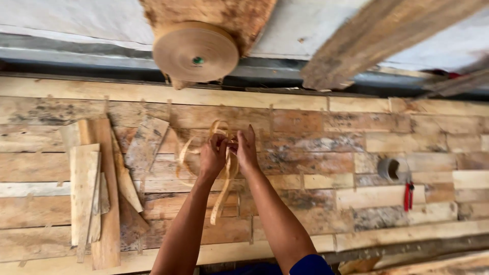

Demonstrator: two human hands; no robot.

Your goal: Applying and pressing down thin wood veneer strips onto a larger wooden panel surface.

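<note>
We pinch a tangle of thin veneer strips between left hand and right hand, both closed, lifted off the table so loose ends hang free; tape roll sits beyond.

Two bare forearms, uncovered from wrist to elbow — no gloves, rings, watch or bands on left hand or right hand. At right upper arm, edge of a dark blue sleeve — short, plain.
</note>
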